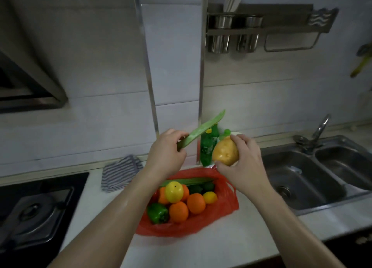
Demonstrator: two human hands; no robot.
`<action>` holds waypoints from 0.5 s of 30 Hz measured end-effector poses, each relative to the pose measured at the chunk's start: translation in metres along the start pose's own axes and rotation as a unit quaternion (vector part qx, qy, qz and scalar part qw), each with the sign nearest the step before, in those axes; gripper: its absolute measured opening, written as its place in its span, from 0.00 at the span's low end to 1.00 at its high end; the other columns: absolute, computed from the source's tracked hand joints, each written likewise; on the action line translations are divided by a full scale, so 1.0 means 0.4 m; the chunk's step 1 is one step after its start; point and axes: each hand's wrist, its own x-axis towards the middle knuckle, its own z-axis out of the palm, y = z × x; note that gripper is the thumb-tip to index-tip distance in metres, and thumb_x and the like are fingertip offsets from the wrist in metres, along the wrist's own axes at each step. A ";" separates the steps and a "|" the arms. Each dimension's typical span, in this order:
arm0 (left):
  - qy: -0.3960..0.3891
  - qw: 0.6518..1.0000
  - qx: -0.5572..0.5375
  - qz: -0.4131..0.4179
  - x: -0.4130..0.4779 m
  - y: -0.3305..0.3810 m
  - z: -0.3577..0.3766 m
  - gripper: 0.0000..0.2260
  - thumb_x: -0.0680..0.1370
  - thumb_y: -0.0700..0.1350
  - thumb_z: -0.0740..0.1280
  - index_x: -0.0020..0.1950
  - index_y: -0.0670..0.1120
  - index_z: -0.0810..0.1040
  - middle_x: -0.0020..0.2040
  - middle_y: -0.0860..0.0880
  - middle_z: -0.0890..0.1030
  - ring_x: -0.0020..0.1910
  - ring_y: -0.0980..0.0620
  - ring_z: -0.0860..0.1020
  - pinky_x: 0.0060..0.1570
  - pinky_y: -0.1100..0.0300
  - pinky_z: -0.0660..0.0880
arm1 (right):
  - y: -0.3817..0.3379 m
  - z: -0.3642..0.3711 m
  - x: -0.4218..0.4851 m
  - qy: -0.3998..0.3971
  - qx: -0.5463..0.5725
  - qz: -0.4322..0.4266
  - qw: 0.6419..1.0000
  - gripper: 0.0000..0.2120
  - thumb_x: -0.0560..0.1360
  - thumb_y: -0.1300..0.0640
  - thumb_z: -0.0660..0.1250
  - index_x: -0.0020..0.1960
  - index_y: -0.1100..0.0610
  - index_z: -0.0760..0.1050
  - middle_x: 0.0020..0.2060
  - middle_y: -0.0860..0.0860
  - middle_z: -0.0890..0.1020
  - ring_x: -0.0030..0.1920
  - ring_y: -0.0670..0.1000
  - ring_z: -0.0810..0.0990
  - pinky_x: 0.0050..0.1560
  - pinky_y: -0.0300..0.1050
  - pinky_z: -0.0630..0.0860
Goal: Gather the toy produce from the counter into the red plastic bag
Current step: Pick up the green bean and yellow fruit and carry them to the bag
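The red plastic bag (223,203) lies open on the white counter, holding several oranges (178,211), a yellow fruit (174,191), a lemon (210,197), a green bell pepper (157,212) and long green stalks (189,181). Above the bag, my left hand (166,154) pinches the lower end of a long pale-green toy pod (203,130) that slants up to the right. My right hand (241,163) grips a tan toy potato (225,151) just above the bag's far rim.
A green bottle (207,147) stands against the wall behind the bag. A striped cloth (120,172) lies to the left, beside the gas hob (36,211). The steel double sink (314,173) with its tap (320,128) is on the right. A utensil rack (261,28) hangs above.
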 end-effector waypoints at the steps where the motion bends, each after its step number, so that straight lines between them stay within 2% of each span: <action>1: -0.010 1.000 0.001 0.001 0.004 -0.016 0.005 0.20 0.70 0.40 0.67 0.61 0.52 0.78 0.53 0.54 0.78 0.51 0.53 0.77 0.51 0.52 0.77 | 0.001 0.017 -0.003 -0.003 -0.001 0.006 1.000 0.38 0.62 0.49 0.75 0.69 0.54 0.67 0.64 0.49 0.67 0.66 0.51 0.63 0.64 0.41 0.60; 4: -0.044 0.999 0.000 -0.004 0.014 -0.053 0.034 0.20 0.70 0.40 0.68 0.61 0.51 0.79 0.53 0.53 0.77 0.50 0.52 0.77 0.50 0.52 0.77 | 0.016 0.060 -0.007 -0.028 -0.008 0.023 0.999 0.38 0.62 0.48 0.75 0.70 0.53 0.66 0.64 0.48 0.66 0.66 0.52 0.62 0.65 0.45 0.62; 10: -0.097 0.995 -0.007 -0.026 0.029 -0.082 0.121 0.16 0.72 0.41 0.69 0.59 0.51 0.79 0.50 0.52 0.77 0.47 0.52 0.76 0.47 0.49 0.77 | 0.082 0.107 0.027 -0.076 -0.014 0.043 0.996 0.39 0.64 0.47 0.75 0.71 0.50 0.63 0.65 0.47 0.63 0.67 0.49 0.60 0.63 0.43 0.60; 15: -0.124 0.990 -0.008 -0.064 0.059 -0.087 0.190 0.16 0.72 0.41 0.69 0.59 0.51 0.79 0.48 0.54 0.75 0.45 0.55 0.74 0.45 0.53 0.77 | 0.157 0.137 0.097 -0.121 -0.005 0.044 0.992 0.39 0.65 0.48 0.74 0.71 0.48 0.61 0.66 0.45 0.62 0.68 0.48 0.59 0.61 0.42 0.60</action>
